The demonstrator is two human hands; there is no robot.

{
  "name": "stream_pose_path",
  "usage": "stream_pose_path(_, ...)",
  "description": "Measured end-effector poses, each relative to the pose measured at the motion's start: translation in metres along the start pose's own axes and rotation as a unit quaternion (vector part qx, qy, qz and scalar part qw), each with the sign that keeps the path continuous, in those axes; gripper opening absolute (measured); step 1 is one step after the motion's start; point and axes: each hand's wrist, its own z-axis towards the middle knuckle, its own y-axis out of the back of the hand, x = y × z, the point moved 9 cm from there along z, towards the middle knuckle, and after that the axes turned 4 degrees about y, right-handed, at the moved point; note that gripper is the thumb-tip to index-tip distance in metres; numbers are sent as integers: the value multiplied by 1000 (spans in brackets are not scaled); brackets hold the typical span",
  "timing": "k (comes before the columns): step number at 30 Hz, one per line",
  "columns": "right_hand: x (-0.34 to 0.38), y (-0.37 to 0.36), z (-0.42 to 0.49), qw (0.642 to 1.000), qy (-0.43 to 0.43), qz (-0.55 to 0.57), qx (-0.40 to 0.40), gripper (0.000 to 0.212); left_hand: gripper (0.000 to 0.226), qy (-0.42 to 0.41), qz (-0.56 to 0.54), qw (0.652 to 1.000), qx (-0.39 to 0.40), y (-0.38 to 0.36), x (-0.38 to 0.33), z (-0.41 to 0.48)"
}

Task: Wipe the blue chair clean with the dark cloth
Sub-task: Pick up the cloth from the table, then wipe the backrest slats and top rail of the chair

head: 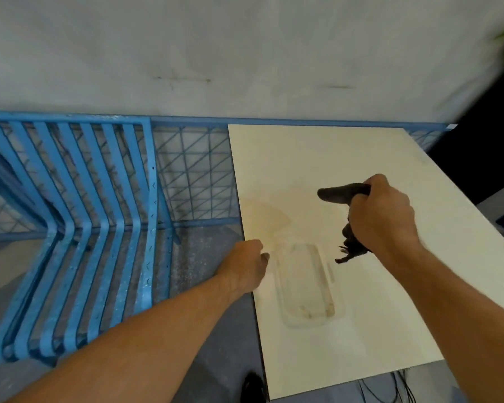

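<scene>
The left hand (246,261) curls at the edge of a cream board (317,152), though whether it grips is unclear; beyond, the right hand (381,216) is clenched round the dark cloth (342,193) above that board. The blue chair (79,228) stands well left, so the cloth risks wiping the wrong surface.

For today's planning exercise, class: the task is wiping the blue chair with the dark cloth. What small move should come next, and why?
Probably swing the right hand leftward to the blue chair: it grips the dark cloth bunched above the cream board, well clear of the slats.
</scene>
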Motion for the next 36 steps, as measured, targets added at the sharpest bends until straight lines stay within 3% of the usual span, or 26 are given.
stream_pose_path(4, 61, -13, -22, 999, 32, 43, 1, 13, 25, -48, 18, 999, -10, 41, 38, -4)
stream_pose_path(7, 93, -67, -51, 996, -4, 73, 46, 14, 30, -66, 17, 998, -7, 74, 92, -12)
stream_pose_path(13, 114, -232, -110, 968, -100, 147, 177, 23, 30, -17, 18, 1000, 7, 128, 204, -26)
stream_pose_path(18, 117, -332, -153, 936, -149, 205, 246, 16, 28, 37, 14, 999, 27, 130, 283, -31)
stream_pose_path(26, 74, -410, -157, 954, -117, 57, 269, 17, 31, 88, -7, 996, 27, 93, 340, -7)
stream_pose_path(29, 56, -429, -147, 956, -98, 20, 274, 26, 29, 94, -12, 995, 27, 80, 353, 8)
stream_pose_path(36, 52, -464, -145, 981, -118, -2, 151, 35, 35, 79, 0, 996, 33, 65, 386, 39)
